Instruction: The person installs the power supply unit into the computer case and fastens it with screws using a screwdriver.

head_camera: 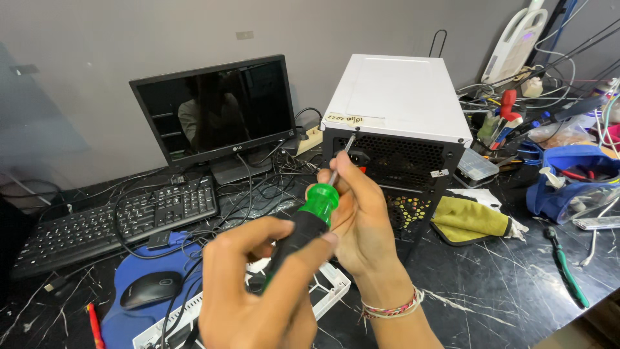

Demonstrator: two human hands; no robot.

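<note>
A screwdriver with a green and black handle points at the top rear edge of a white computer case with a black perforated back panel. My left hand grips the handle from below. My right hand, with bracelets on the wrist, pinches the metal shaft near the tip, which touches the panel's upper left corner.
A dark monitor and black keyboard stand at left amid tangled cables. A black mouse lies on a blue pad. A yellow cloth, a blue bag, another green screwdriver and assorted tools sit at right.
</note>
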